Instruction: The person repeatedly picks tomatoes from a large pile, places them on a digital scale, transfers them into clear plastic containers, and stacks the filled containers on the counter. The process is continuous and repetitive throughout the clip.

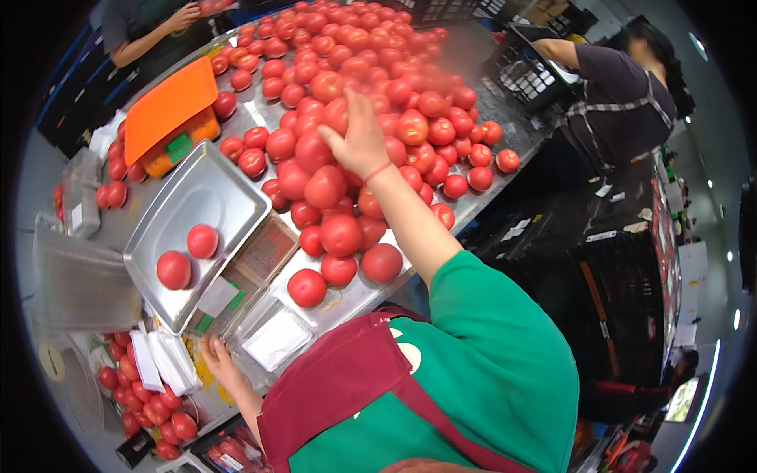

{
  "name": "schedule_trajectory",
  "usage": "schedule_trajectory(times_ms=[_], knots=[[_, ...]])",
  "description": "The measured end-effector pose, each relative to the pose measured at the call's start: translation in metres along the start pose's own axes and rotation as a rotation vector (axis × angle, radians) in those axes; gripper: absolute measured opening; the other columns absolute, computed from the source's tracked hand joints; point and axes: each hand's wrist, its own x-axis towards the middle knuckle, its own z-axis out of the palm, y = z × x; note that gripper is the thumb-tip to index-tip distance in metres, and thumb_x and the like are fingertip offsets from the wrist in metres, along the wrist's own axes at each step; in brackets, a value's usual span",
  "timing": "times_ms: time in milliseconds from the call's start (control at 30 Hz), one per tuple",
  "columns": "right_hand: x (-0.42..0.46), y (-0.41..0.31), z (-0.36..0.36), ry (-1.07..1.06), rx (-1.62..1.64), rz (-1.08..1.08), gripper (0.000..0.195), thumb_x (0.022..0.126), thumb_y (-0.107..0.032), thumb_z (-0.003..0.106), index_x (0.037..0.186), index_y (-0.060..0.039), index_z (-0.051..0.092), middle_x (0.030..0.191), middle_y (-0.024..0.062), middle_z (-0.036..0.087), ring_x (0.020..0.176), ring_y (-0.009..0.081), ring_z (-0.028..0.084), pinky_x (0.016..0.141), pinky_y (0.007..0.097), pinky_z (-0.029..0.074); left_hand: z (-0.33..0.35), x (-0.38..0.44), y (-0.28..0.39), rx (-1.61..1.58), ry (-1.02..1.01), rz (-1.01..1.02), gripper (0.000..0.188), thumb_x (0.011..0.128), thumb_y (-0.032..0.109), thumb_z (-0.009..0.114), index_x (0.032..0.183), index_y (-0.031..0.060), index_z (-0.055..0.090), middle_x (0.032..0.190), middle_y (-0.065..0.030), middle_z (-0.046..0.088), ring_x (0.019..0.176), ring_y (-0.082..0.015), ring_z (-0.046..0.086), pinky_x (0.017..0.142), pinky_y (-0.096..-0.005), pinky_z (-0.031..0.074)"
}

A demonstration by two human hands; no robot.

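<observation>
My right hand [361,139] reaches over a large heap of red tomatoes [341,235], its fingers spread and touching or just above a tomato [314,149]; whether it grips it is hard to tell. At the lower left, my left hand [223,362] rests by the near corner of a weighing scale's metal tray [137,233], beside clear plastic boxes [278,341]; whether it holds anything is unclear. Two tomatoes [174,270] lie in the tray. Loose tomatoes, one of them [307,288] near the table's edge, lie between my arms.
An orange scale [171,109] stands behind the tray. Stacked clear containers [83,278], white packets [171,360] and more tomatoes [151,408] are at left. A person [621,100] holds a black crate [526,77] at upper right; another person's arm [148,41] shows at upper left. Black crates [562,284] stand right.
</observation>
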Motion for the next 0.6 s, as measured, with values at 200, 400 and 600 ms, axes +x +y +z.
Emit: schedule_trajectory(times_ms=[200,400,600], knots=[[-0.020,0.074,-0.070,-0.015,-0.057,-0.012,0.020,0.085,-0.015,0.059,0.100,-0.0027,0.062,0.102,0.0164,0.063,0.096,0.0340,0.060,0.086,0.0409,0.047,-0.002,0.005,-0.006,-0.125,-0.154,-0.073,0.036,0.097,0.016,0.051,0.128,0.0002,0.046,0.117,-0.0111,0.055,0.104,-0.0187,0.055,0.095,-0.0314,0.043],[-0.117,0.249,-0.178,0.340,-0.550,0.715,0.034,0.078,-0.022,0.063,0.107,-0.0043,0.062,0.109,0.0197,0.060,0.103,0.0368,0.056,0.091,0.0428,0.045,0.009,-0.008,-0.007,-0.155,-0.124,0.063,0.022,0.096,0.008,0.049,0.118,0.0058,0.051,0.118,-0.0072,0.056,0.105,-0.0163,0.054,0.092,-0.0289,0.042],[-0.094,0.297,-0.205,0.308,-0.806,0.842,0.047,0.074,-0.028,0.068,0.116,-0.0100,0.057,0.118,0.0165,0.057,0.110,0.0343,0.054,0.096,0.0439,0.043,0.021,-0.009,-0.002,-0.071,-0.074,0.095,0.023,0.094,0.007,0.049,0.117,0.0035,0.052,0.118,-0.0073,0.057,0.105,-0.0167,0.055,0.091,-0.0301,0.044]])
